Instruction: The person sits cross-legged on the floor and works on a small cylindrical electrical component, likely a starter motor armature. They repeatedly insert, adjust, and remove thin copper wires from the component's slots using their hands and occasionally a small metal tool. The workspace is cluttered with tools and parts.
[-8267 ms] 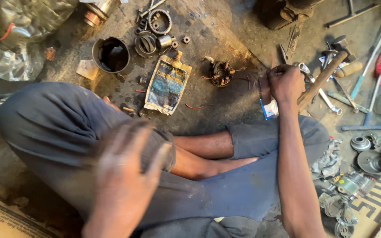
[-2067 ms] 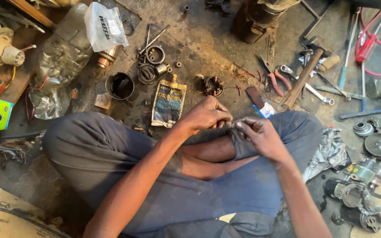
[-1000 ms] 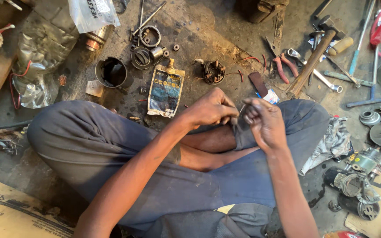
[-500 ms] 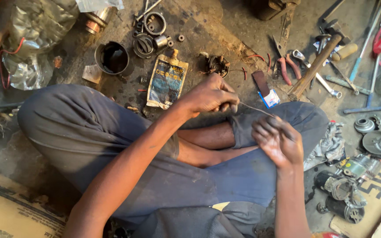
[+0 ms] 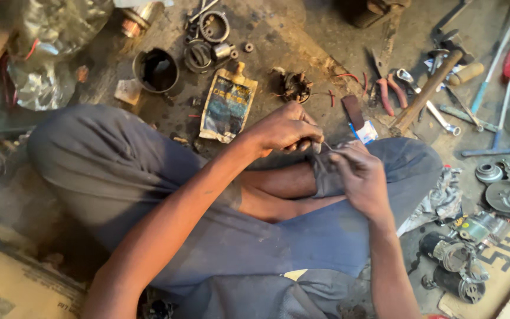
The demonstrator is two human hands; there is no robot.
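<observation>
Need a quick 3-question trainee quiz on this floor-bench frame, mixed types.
1. True or false: the left hand and right hand meet over the lap.
2. Which lies nearest the worn pouch? A) black cup B) wooden-handled hammer C) red-handled pliers
3. Fill in: the hands pinch a thin ___ between them.

Key: 1 true; 2 A; 3 wire, though it is too fine to identify surely.

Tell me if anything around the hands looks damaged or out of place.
The flat pouch on the floor beyond the left hand is crumpled and grimy. A small wound part lies beside it with loose wires sticking out. The right hand pinches a thin wire.
</observation>
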